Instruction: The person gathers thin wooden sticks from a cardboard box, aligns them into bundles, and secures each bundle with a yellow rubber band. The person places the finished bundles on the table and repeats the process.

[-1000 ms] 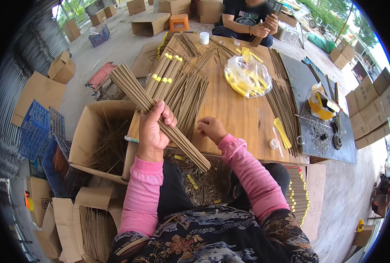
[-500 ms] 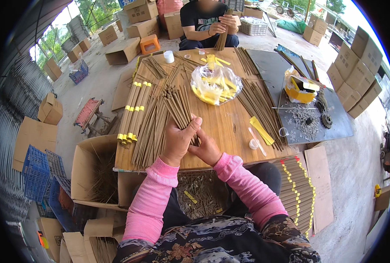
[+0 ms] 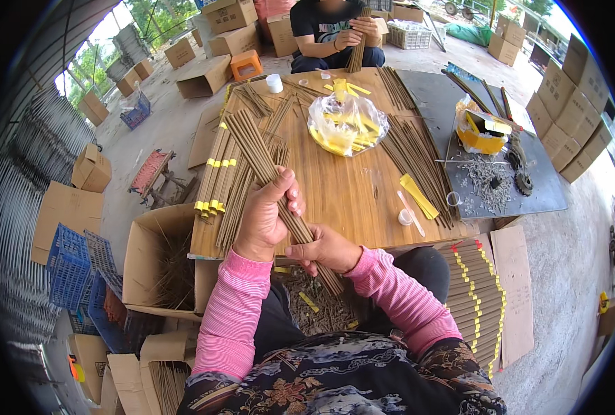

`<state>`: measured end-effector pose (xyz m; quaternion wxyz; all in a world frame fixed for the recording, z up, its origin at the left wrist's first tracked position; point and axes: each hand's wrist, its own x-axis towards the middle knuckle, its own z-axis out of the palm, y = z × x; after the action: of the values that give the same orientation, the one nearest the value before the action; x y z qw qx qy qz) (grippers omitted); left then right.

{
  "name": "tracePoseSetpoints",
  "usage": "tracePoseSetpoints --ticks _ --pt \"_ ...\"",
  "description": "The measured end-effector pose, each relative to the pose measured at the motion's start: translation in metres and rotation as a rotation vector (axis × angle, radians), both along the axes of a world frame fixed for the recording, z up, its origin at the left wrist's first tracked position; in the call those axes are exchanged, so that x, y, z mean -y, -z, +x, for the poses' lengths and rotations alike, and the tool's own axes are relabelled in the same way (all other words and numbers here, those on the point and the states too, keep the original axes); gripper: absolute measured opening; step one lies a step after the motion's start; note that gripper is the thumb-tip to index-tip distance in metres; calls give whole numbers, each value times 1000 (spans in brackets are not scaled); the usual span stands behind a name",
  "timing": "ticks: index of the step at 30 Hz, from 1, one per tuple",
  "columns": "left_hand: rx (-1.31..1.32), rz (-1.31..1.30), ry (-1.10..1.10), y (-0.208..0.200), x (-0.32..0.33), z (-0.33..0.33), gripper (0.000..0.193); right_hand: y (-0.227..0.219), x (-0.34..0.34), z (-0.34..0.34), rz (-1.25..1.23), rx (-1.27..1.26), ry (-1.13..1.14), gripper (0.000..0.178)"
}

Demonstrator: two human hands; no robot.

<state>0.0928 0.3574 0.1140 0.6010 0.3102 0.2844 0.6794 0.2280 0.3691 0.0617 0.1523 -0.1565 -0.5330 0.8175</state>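
A bundle of thin brown incense sticks [image 3: 255, 155] slants across the near edge of the wooden table. My left hand [image 3: 266, 216] is wrapped round its middle. Lower down, my right hand [image 3: 323, 250] grips the same bundle near its bottom end, which sticks out past the table edge over my lap. Loose sticks [image 3: 233, 207] lie on the table behind my left hand. Beside them are several finished-looking rolls with yellow paper bands [image 3: 214, 181]. Ahead of my hands sits a clear plastic bag of yellow paper strips [image 3: 347, 124].
Across the table [image 3: 335, 200] a person [image 3: 335, 34] holds another stick bundle. Yellow strips [image 3: 418, 196] and a small white cup [image 3: 405, 217] lie at the right. A dark side table [image 3: 522, 187] carries a yellow box [image 3: 480, 138]. An open carton [image 3: 138, 277] stands at the left.
The bundle has gone from standing nearly upright to a slant, its top leaning left and its lower end showing toward me. My right hand has moved lower along it. The view has shifted slightly.
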Motion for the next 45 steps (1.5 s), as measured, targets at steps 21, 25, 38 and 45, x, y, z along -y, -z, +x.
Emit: tracePoseSetpoints --ticks 21,25,38,45 --pt "84 -135 -130 6 46 12 17 -9 59 15 -4 121 20 15" --pt "34 -129 -242 4 55 14 15 -6 67 9 325 182 206 17" --pt "259 -71 -21 13 59 0 14 -12 70 16 -48 97 -18 23" --pt "153 -59 -177 19 61 1 14 -6 77 10 139 127 73 19"
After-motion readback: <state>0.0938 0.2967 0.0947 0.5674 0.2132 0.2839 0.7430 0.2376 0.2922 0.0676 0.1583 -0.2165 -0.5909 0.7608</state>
